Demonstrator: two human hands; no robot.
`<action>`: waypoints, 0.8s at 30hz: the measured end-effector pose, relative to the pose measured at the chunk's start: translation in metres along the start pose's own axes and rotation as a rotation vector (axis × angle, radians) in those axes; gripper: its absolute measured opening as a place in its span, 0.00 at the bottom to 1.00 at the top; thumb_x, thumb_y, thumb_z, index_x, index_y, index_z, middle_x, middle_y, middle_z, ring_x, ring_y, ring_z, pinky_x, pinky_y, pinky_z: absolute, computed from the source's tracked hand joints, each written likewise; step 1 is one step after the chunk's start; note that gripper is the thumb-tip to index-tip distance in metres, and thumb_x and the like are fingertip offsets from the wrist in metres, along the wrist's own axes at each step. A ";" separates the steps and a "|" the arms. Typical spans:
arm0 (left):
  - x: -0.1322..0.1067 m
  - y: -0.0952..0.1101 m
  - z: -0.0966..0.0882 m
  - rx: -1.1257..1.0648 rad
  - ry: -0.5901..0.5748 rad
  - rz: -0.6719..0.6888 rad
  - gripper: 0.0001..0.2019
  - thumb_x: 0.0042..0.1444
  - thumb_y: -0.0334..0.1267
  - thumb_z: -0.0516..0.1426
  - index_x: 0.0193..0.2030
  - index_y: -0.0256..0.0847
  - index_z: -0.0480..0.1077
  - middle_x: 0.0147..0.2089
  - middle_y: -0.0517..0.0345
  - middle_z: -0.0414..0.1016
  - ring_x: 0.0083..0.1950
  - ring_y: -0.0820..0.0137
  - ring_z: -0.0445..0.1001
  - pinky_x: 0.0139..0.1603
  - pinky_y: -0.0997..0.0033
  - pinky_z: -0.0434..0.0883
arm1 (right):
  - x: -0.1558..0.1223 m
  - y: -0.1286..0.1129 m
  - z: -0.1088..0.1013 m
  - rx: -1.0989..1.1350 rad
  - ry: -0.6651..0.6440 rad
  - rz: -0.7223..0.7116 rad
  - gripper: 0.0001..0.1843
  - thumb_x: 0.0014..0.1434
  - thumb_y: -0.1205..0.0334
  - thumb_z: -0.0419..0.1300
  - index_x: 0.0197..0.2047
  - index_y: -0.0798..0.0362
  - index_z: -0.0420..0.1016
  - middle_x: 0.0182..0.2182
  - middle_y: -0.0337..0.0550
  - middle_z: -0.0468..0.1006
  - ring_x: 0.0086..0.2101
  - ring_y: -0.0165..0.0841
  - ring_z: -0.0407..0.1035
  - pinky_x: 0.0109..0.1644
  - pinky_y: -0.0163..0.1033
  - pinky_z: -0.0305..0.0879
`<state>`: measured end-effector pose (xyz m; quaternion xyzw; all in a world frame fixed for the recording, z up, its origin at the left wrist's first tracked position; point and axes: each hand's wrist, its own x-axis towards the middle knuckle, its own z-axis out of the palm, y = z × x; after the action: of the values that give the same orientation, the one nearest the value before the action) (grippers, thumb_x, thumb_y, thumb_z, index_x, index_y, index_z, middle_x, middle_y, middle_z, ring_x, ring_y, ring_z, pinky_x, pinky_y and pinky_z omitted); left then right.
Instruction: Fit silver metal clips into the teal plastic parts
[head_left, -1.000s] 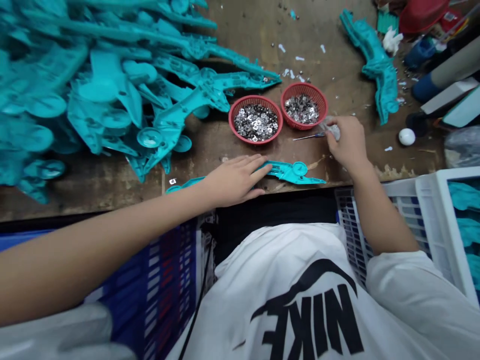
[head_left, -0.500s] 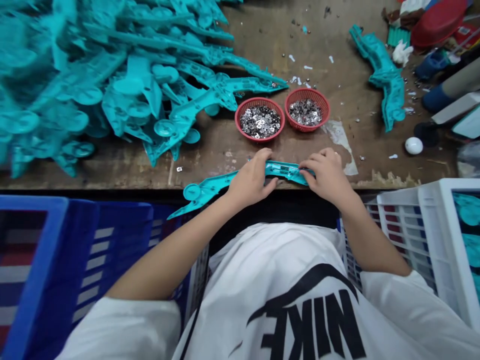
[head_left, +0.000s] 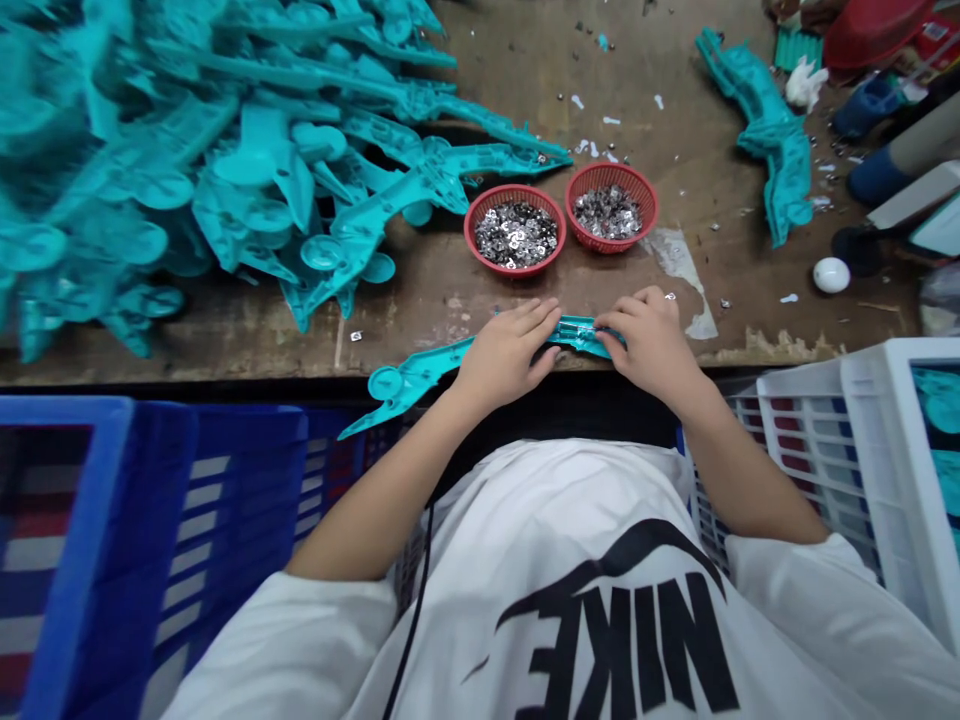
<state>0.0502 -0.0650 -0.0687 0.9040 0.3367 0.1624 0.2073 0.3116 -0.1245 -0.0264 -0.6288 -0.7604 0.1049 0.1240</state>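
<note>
A long, curved teal plastic part (head_left: 431,372) lies across the table's front edge, its pointed left end jutting out over the edge. My left hand (head_left: 506,352) is closed around its middle, fingers over the far side and thumb at the near side. My right hand (head_left: 651,342) pinches at its right end, and whether a small metal piece is between those fingertips is hidden. Just beyond my hands stand two red baskets, the left basket (head_left: 471,240) and the right basket (head_left: 651,222), both holding many small silvery metal pieces (head_left: 517,236).
A big heap of teal parts (head_left: 247,160) covers the table's left side. Another teal part (head_left: 776,150) lies at right, near a white ball (head_left: 832,275). Below the edge stand a blue crate (head_left: 112,540) at left and a white crate (head_left: 874,450) at right.
My left hand has shifted a little to the right along the teal part, covering more of it. My right hand stays at the right end. The view has moved slightly.
</note>
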 end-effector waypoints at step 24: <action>0.004 0.007 -0.002 0.029 0.024 -0.023 0.25 0.77 0.36 0.55 0.74 0.41 0.82 0.79 0.37 0.82 0.80 0.45 0.81 0.80 0.37 0.79 | 0.027 0.002 0.031 0.521 0.196 0.013 0.10 0.76 0.50 0.58 0.54 0.45 0.74 0.45 0.51 0.88 0.43 0.46 0.81 0.56 0.52 0.79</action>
<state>0.0559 -0.0667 -0.0627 0.9010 0.3520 0.1656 0.1919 0.2987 -0.0974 -0.0549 -0.5879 -0.6880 0.2365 0.3537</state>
